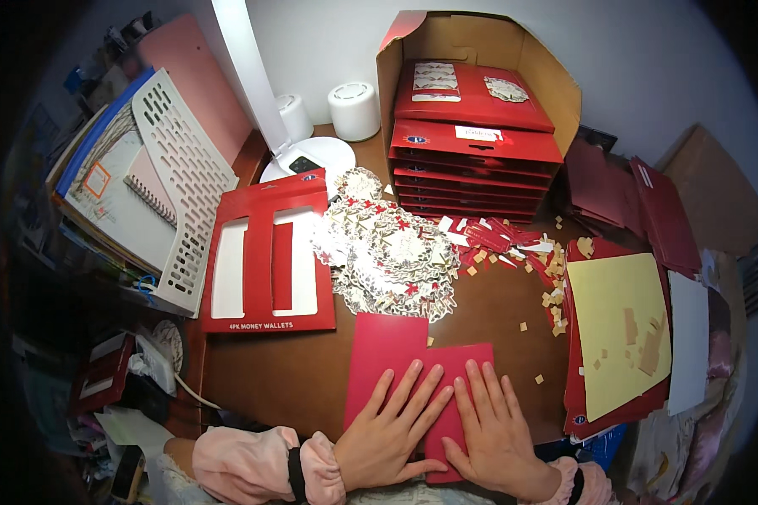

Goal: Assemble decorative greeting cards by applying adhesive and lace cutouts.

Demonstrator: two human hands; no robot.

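Note:
Two deep-pink card pieces lie side by side on the brown table, the left one (pixel 387 341) reaching farther back than the right one (pixel 472 359). Flat across them rests my left hand (pixel 389 438), its fingers stretched and pointing away from me. Beside it, my right hand (pixel 499 438) presses flat on the right piece with its fingers extended. The hands are close together, thumbs almost meeting, and neither grips anything. They hide the near part of the cards, so I cannot tell whether these are joined. Just beyond is a heap of round, floral-edged paper cutouts (pixel 396 252).
A red window-cut sleeve (pixel 262 252) lies left, by a desk lamp (pixel 251 76) and white perforated file holder (pixel 181 194). Behind, an open carton (pixel 552 80) holds stacked red packs (pixel 476 164). Small red tags (pixel 488 236), tan paper squares (pixel 553 297) and a yellow sheet (pixel 611 295) are right.

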